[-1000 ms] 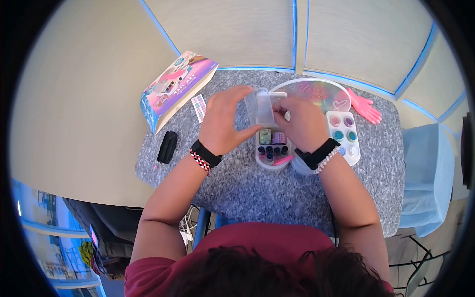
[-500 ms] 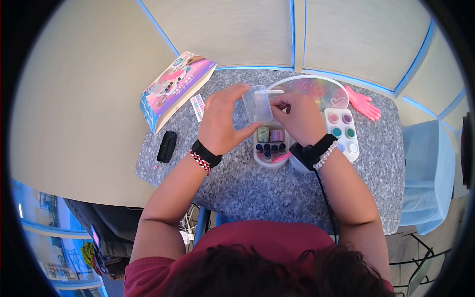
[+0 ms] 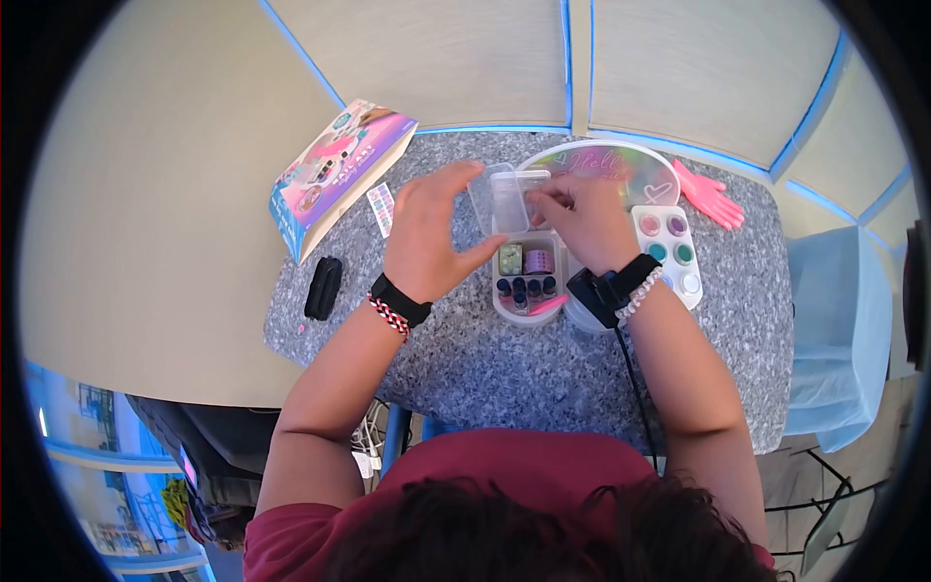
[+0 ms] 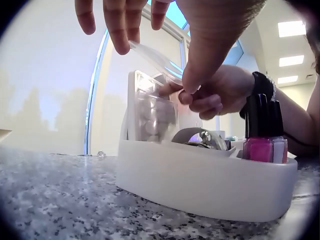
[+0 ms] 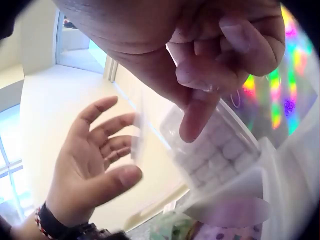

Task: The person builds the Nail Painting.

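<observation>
My left hand holds a thin clear plastic lid by its edges, between the thumb and the fingertips. Beside it, a clear box with rows of small pale rounded pieces stands upright at the back of a white tray. My right hand is at the right side of this box. Its index fingertip overlaps the pale pieces, and the other fingers are bent; I cannot tell if they hold something small. In the tray are nail polish bottles, a purple patterned roll and a green patterned piece.
At the right lies a white palette of colored pots, with a pink hand form behind it. An iridescent panel stands at the back. Left are the nail art package, a sticker sheet and a black case.
The clear lid has shifted slightly left, apart from the box, which shows more plainly. My right hand has drawn a little up along the box's right side.
</observation>
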{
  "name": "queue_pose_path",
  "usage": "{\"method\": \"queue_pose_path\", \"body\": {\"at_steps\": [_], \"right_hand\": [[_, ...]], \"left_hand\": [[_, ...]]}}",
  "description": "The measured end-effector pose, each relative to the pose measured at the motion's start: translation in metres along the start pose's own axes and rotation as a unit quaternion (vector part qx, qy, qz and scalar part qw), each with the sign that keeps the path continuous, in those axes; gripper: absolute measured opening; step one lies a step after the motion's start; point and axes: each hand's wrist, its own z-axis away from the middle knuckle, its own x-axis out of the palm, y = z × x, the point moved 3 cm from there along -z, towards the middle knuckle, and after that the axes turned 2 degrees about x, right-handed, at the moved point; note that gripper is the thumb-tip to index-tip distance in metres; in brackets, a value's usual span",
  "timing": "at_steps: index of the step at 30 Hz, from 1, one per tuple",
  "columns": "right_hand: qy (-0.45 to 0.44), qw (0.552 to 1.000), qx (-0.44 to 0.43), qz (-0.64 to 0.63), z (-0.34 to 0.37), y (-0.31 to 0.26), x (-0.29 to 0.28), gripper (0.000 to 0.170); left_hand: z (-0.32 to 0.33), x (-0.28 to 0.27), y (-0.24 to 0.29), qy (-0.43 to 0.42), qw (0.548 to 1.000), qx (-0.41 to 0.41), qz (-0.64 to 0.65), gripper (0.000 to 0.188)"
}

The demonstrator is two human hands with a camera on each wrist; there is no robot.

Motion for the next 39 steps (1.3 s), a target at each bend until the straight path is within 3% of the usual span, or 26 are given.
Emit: {"method": "queue_pose_path", "body": {"at_steps": [1,3,4,6,9,12,19,21,22,24,26,30,32,34,39], "right_hand": [[0.0,1.0,0.001,0.001,0.002,-0.006,-0.004,0.023],[0.029,0.99,0.003,-0.137,0.005,-0.02,-0.011,0.026],[0.027,0.99,0.004,-0.136,0.006,-0.023,-0.01,0.026],[0.063,0.989,-0.114,-0.07,0.011,-0.036,-0.011,0.027],[0.082,0.988,-0.133,-0.004,0.014,-0.043,-0.011,0.025],[0.088,0.984,-0.157,-0.019,0.008,-0.028,-0.005,0.024],[0.051,0.99,-0.089,-0.094,0.01,-0.028,-0.002,0.019],[0.051,0.992,-0.114,-0.033,0.01,-0.03,-0.006,0.02],[0.052,0.992,-0.113,-0.033,0.009,-0.027,-0.008,0.02],[0.089,0.978,-0.184,0.045,0.008,-0.025,-0.011,0.023],[0.093,0.978,-0.179,0.048,0.01,-0.024,-0.01,0.022],[0.098,0.976,-0.191,0.047,0.01,-0.016,-0.005,0.017],[0.097,0.977,-0.182,0.047,0.011,-0.015,-0.004,0.016],[0.096,0.98,-0.171,0.045,0.012,-0.015,-0.003,0.014],[0.114,0.962,-0.165,0.185,0.018,-0.014,-0.001,0.012]], "left_hand": [[-0.001,0.0,0.001,0.0,1.0,0.0,0.001,0.093],[-0.002,0.002,0.004,-0.026,1.0,0.002,-0.01,0.091],[-0.002,0.003,0.003,-0.024,1.0,0.0,-0.009,0.091],[-0.002,0.004,0.005,0.007,0.999,0.031,-0.033,0.087],[-0.003,0.005,0.009,-0.009,1.0,0.007,-0.018,0.086],[-0.001,0.01,0.01,-0.017,1.0,0.012,0.013,0.089],[0.008,0.006,-0.005,-0.006,0.998,0.031,0.045,0.087],[0.007,0.003,-0.021,-0.108,0.989,-0.082,0.058,0.077],[0.006,-0.001,-0.033,-0.109,0.989,-0.081,0.059,0.077],[0.009,-0.012,-0.082,-0.02,0.982,-0.186,-0.026,0.066],[0.025,-0.005,-0.152,-0.022,0.967,-0.241,-0.084,0.062],[0.053,0.009,-0.224,-0.113,0.941,-0.279,-0.157,0.052],[0.051,0.01,-0.23,-0.144,0.929,-0.303,-0.159,0.049],[0.053,0.014,-0.236,-0.178,0.925,-0.326,-0.083,0.049],[0.059,0.025,-0.237,-0.166,0.934,-0.314,-0.049,0.046]]}}
